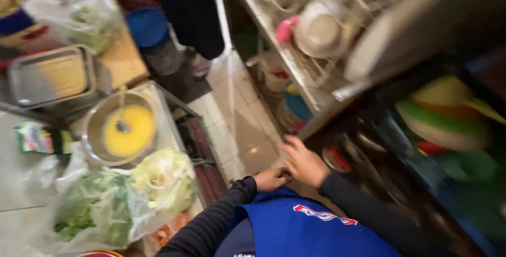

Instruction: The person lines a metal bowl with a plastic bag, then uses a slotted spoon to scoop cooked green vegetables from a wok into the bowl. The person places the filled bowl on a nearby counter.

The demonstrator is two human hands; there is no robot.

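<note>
Down low, we see our left hand curled loosely near our blue apron, with nothing visible in its grip. Our right hand, just beside it, reaches with fingers spread toward a dark lower shelf; we cannot tell whether it touches anything, since the view is blurred. Off to the left, the worktop carries a bowl of yellow liquid and bagged greens.
</note>
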